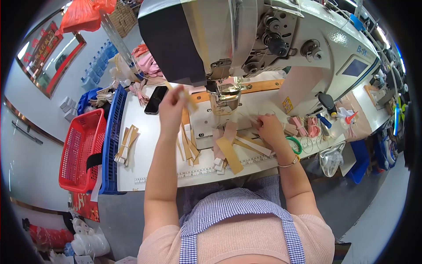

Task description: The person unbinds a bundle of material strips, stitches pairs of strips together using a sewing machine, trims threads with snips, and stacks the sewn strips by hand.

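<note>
My left hand point(172, 104) is raised left of the sewing machine's needle area point(226, 94), its fingers closed on a tan strip point(190, 100) that looks blurred. On the right of the needle area, my right hand point(269, 127) rests low over the machine bed with bent fingers; thin pale threads show at its fingertips, and what it grips is too small to tell. Between the hands, tan and white strips point(229, 155) lie at the table's front edge. More tan strips point(188, 143) lie below my left hand.
A black phone point(155, 100) and a tied strip bundle point(127, 144) lie on the left of the table. Beyond them stand a blue crate point(115, 136) and a red basket point(83, 152). Pink bundles point(303, 126) and a green ring point(293, 145) are at the right.
</note>
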Motion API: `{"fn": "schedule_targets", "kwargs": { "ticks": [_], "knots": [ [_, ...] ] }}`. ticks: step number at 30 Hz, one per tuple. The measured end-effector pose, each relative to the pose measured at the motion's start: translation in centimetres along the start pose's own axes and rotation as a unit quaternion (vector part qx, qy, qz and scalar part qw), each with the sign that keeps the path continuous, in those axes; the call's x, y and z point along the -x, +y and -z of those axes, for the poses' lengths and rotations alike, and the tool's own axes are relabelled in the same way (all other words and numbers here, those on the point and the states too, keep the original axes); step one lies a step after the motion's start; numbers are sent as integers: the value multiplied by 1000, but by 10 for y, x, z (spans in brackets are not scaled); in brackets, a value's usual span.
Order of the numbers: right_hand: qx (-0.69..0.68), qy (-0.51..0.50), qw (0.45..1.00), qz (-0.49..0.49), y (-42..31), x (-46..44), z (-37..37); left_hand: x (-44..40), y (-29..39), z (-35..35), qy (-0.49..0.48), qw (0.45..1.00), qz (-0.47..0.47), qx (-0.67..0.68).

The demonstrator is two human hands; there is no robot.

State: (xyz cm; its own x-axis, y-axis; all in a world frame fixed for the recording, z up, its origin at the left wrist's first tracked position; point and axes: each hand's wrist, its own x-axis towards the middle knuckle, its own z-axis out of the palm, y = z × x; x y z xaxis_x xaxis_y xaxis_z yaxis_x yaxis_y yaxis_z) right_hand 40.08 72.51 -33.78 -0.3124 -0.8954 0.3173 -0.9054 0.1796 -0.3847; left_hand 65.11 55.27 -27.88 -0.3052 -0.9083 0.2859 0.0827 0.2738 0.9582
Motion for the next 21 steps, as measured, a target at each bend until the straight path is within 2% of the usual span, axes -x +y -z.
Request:
{"fn": "schedule_targets", "kwargs": {
  "ticks": [1, 2, 3, 4, 5, 6, 7, 9, 10, 12, 13, 14, 15, 16, 17, 18, 19, 21],
  "knots": [
    [-2, 1, 1000, 1, -2, -1, 8, 13, -3, 15, -39, 993, 29, -111],
    [-28, 31, 999, 6, -6, -1, 20, 29, -22, 26, 4, 931, -131, -340],
    [-54, 62, 997, 12, -10, 0, 32, 45, -39, 33, 46, 792, -279, -541],
    [-56, 61, 996, 12, -17, 1, 42, 60, -36, 29, 63, 825, -235, -510],
    [-144, 57, 988, -7, -25, 2, 52, 73, -30, 16, 80, 854, -192, -477],
    [-230, 52, 971, -26, -31, 3, 55, 83, -23, 2, -3, 895, -76, -439],
    [-230, 53, 971, -26, -33, 6, 53, 92, -18, -13, -87, 916, 42, -390],
    [-389, -70, 916, -65, -35, 13, 50, 104, -18, -38, -140, 918, 55, -366],
    [-411, -97, 905, -45, -42, 17, 53, 105, -23, -43, -140, 920, 51, -363],
    [-434, -113, 893, -50, -45, 25, 46, 102, -36, -50, -130, 930, -22, -344],
    [-459, -133, 876, -58, -48, 28, 43, 102, -35, -52, -131, 930, -27, -343],
    [-504, -147, 849, -63, -55, 30, 44, 103, -35, -53, -108, 953, -10, -281],
    [-504, -145, 849, -64, -56, 32, 47, 103, -34, -54, -85, 972, 9, -218],
    [-484, -168, 856, -67, -58, 34, 49, 104, -33, -53, -86, 972, 8, -219],
    [-463, -191, 863, -67, -60, 34, 50, 103, -29, -53, -88, 991, 79, -57],
    [-484, -187, 852, -65, -64, 37, 49, 102, -25, -52, -86, 980, 146, 106],
    [-484, -188, 852, -62, -70, 38, 49, 101, -19, -50, -84, 980, 144, 105],
    [-493, -196, 847, -14, -83, 40, 51, 101, -6, -46, -158, 951, 167, 207]
  ]
}}
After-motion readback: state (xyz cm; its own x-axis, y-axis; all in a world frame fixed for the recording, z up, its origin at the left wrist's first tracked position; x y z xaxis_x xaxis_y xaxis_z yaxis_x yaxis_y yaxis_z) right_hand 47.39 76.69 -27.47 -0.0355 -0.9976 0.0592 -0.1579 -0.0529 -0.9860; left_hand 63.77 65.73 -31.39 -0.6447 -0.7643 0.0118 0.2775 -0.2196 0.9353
